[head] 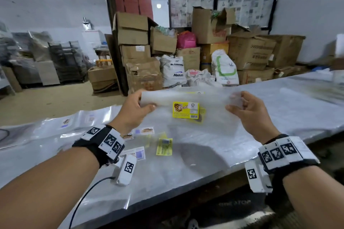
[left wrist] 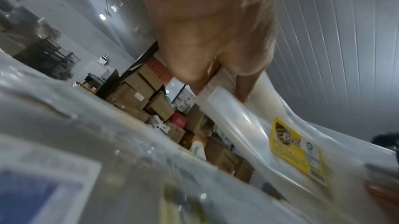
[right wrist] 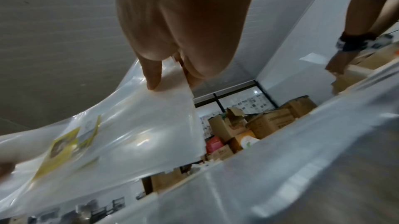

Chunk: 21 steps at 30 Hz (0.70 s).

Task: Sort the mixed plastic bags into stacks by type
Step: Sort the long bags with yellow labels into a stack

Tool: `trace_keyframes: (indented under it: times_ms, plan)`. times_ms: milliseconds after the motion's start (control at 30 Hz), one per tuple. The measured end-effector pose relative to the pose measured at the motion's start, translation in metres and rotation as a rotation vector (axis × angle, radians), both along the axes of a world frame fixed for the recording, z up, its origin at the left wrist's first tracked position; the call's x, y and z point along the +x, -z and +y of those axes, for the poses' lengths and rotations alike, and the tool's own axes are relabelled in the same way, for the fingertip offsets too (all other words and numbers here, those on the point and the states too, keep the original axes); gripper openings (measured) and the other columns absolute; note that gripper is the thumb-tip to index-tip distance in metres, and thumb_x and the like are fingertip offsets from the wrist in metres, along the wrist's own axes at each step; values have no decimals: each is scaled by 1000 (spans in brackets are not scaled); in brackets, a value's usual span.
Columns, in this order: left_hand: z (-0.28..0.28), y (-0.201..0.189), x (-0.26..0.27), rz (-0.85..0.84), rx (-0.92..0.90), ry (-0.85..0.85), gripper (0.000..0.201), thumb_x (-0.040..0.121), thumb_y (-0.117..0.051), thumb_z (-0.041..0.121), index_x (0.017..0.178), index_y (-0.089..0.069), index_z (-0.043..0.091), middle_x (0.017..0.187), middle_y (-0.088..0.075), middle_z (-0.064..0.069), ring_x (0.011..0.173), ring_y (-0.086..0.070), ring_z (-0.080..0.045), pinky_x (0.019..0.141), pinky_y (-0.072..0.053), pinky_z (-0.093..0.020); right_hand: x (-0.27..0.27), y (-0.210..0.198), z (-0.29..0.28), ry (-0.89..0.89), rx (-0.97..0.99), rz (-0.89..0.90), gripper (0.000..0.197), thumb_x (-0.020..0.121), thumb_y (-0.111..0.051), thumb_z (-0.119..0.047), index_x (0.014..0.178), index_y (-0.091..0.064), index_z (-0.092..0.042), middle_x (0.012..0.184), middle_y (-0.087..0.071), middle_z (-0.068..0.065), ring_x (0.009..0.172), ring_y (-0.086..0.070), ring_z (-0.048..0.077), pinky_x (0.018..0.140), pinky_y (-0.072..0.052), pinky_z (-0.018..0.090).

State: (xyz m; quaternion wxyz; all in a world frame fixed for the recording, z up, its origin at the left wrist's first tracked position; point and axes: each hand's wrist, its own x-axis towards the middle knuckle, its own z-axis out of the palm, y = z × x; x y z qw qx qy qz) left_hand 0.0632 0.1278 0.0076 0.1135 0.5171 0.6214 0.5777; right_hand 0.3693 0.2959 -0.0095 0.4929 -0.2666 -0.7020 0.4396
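Above the table point(head: 279, 102) in the head view, the clear bag point(head: 188, 98) with a yellow label point(head: 185, 109) is held level, its left end pinched by the left hand point(head: 133, 111) and its right end by the right hand point(head: 249, 111). In the left wrist view, thumb and fingers point(left wrist: 244, 89) clamp the bag's edge. In the right wrist view, fingers point(right wrist: 153, 77) grip the bag's corner from above.

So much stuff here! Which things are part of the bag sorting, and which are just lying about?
Part of the job:
- yellow-label bag, held up by left hand and right hand
- loose bags on the table

Just lying about:
- cardboard boxes
- white sacks
- pink bag
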Motion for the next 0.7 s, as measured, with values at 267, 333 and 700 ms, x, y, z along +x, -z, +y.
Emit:
trace_keyframes:
  times_ms: [267,333,700]
  plan:
    - [44,46,24,17,-300,238,52,61,-87,39,98,-60,14,86,-69,-6,80,-65,-20,71,-52,-40,51,73,17,135,-152,-80,26,89,-76,-5,108,-67,-21,102,-73,12,93,-70,31,74,-59,34]
    - [46,38,24,50,-382,242,53,65,-90,32,105,-58,18,91,-69,-14,79,-66,-20,70,-54,-39,49,74,19,161,-163,-82,27,90,-75,-4,107,-67,-23,101,-73,11,88,-69,26,63,-55,23]
    - [60,-23,30,791,-639,203,91,77,-84,50,153,-38,29,154,-39,10,141,-38,-12,116,-31,-28,19,2,5,108,246,-221,22,91,-72,-4,99,-67,-24,95,-70,-6,79,-59,-4,69,-44,8]
